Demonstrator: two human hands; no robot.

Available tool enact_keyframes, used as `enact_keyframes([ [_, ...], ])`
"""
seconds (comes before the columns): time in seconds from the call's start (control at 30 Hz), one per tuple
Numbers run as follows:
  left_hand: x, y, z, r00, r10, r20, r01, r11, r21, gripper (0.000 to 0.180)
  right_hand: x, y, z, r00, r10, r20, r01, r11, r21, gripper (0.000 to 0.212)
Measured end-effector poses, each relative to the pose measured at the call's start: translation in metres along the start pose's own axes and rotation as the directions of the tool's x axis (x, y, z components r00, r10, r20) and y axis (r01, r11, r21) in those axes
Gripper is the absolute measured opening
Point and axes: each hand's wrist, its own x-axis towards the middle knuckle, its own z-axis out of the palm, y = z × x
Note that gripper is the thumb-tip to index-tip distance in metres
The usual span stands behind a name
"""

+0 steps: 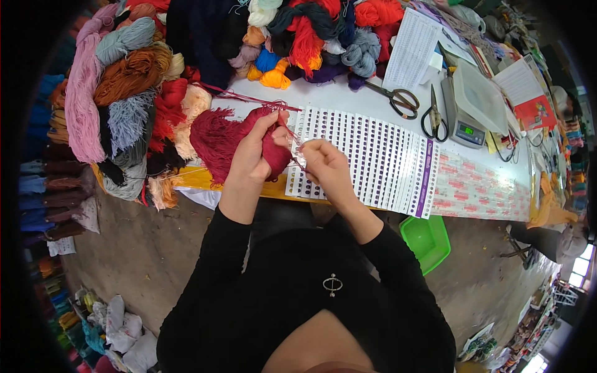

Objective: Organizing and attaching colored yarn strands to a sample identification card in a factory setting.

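Note:
A dark red yarn skein (214,140) with a fringed cut end lies at the table's near edge. My left hand (254,149) is closed over it, and thin red strands run up from its fingers. Close by on the right, my right hand (324,163) pinches the fine red strands at its fingertips. Under and beside that hand lie overlapping white cards (367,155) with rows of small dark purple tufts and a purple strip along the right side. More loose red strands (249,97) trail across the white table behind my hands.
Many coloured yarn skeins pile up at the left (130,74) and back (305,31). Black-handled scissors (398,99) and shears (434,118) lie beside a digital scale (469,132) with a clear tray. A green plastic basket (426,242) sits below the table's near edge.

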Motion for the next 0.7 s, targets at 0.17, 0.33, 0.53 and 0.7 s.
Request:
enact_keyframes([
  [0.17,-0.015,0.022,-0.001,1.000,0.030,-0.010,-0.017,0.775,0.631,0.019,0.004,0.006,-0.014,0.905,-0.422,-0.042,0.333,0.768,-0.547,0.013],
  [0.33,-0.031,0.132,-0.035,0.996,0.046,0.076,-0.072,0.921,0.382,0.021,0.001,-0.062,-0.109,0.848,-0.459,-0.267,0.518,0.824,0.229,0.016],
  [0.53,-0.074,0.244,-0.041,0.867,0.370,0.333,-0.450,0.869,0.207,0.020,-0.051,-0.111,-0.289,0.842,-0.387,-0.376,0.534,0.493,0.687,0.022],
  [0.7,-0.076,0.283,-0.039,0.702,0.652,0.286,-0.712,0.649,0.268,0.017,-0.140,-0.153,-0.481,0.604,-0.411,-0.683,0.727,0.635,0.262,0.014],
])
